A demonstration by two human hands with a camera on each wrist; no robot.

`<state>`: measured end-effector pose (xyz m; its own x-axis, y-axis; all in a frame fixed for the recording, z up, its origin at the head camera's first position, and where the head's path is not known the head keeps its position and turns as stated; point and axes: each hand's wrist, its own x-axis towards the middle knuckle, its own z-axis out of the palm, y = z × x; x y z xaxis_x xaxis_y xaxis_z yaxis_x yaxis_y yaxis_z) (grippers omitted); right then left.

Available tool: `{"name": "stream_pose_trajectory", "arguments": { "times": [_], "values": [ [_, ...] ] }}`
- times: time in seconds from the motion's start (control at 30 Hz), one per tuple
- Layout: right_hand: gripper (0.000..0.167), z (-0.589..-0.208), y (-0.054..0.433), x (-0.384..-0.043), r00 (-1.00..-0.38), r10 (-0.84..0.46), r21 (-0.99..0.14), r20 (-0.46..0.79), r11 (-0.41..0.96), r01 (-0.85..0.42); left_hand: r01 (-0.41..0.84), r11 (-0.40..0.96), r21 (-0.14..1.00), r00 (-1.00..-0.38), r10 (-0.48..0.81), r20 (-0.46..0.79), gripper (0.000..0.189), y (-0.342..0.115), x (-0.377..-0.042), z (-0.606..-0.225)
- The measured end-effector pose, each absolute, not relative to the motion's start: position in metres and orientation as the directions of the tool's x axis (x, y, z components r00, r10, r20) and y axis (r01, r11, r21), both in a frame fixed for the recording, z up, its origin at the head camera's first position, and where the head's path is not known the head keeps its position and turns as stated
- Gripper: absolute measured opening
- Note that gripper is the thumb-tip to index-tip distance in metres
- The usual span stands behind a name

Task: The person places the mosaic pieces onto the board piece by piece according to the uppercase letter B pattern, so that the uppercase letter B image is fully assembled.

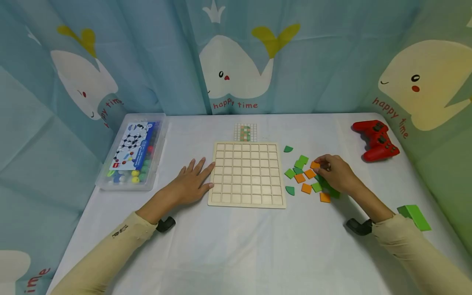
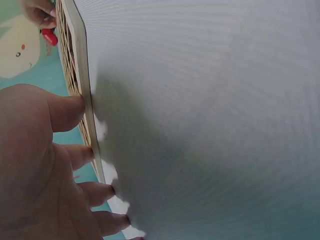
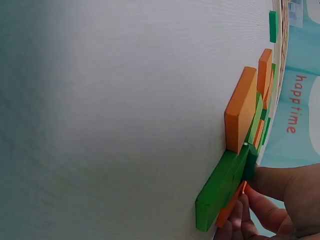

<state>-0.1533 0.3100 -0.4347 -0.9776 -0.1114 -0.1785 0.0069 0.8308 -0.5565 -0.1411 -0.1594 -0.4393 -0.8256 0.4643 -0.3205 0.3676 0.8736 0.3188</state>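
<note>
A wooden grid board (image 1: 248, 174) lies on the white table, its square cells bare. My left hand (image 1: 193, 182) rests flat with fingers spread at the board's left edge; in the left wrist view the thumb (image 2: 67, 112) touches the rim. Over the loose tiles right of the board, my right hand (image 1: 336, 174) pinches an orange square tile (image 1: 315, 164) between thumb and fingertips. Around it lie orange square tiles (image 1: 306, 188), light green squares (image 1: 289, 173) and dark green quarter-round tiles (image 1: 290, 190). Part of a green group (image 3: 220, 192) is under the hand.
A small printed grid card (image 1: 245, 132) with a coloured pattern lies behind the board. At the left stands a clear plastic case (image 1: 132, 151) of coloured balls. A red game controller (image 1: 376, 140) lies at the back right, a green block (image 1: 414, 217) near the right sleeve.
</note>
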Motion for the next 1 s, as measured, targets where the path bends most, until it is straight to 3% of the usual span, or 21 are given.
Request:
{"name": "stream_pose_trajectory", "arguments": {
  "times": [0.53,1.0],
  "values": [
    [0.038,-0.41,0.284,-0.183,-0.983,-0.114,-0.592,-0.142,0.806,-0.008,0.377,0.87,0.318,-0.823,0.472,-0.315,0.07,-0.158,-0.141,-0.44],
    [0.033,-0.425,0.177,-0.213,-0.93,-0.358,-0.676,-0.078,0.704,-0.215,0.373,0.874,0.312,-0.826,0.466,-0.317,0.07,-0.158,-0.14,-0.44]
  ]
}}
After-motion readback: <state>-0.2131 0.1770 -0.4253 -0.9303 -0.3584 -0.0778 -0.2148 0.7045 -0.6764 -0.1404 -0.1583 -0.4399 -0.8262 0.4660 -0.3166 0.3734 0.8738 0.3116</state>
